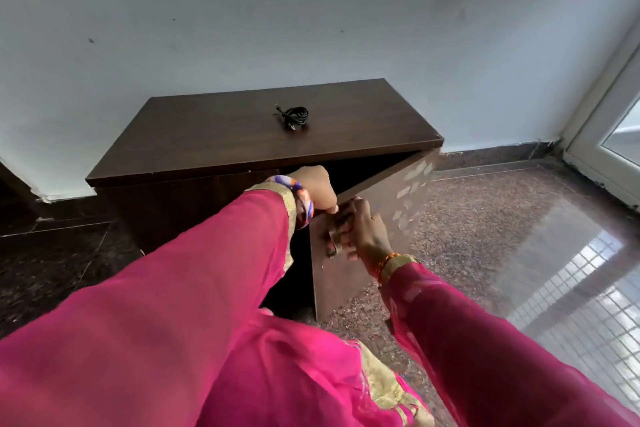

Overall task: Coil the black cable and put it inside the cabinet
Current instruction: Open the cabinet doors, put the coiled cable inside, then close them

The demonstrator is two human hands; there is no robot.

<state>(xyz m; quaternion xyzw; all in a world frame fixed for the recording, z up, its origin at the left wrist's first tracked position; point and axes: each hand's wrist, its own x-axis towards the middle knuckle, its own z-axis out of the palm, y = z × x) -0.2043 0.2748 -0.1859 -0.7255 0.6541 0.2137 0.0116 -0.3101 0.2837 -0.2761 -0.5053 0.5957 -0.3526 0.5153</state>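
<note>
Polished speckled stone floor (485, 218), pale wall (311, 10) behind. My left hand (317, 189) curls its fingers over the top edge of the cabinet door (374, 218) — closed on that edge; my right hand (360, 229) presses fingers together against the door's outer face just below, mirrored in the glossy panel. Pink sleeves (207, 270) with gold cuffs run back from both wrists. Door stands ajar, dark interior behind it. Cabinet (207, 149) — low, dark brown, against the wall. Black cable (293, 114) lies coiled on the cabinet top, well apart from both hands.
</note>
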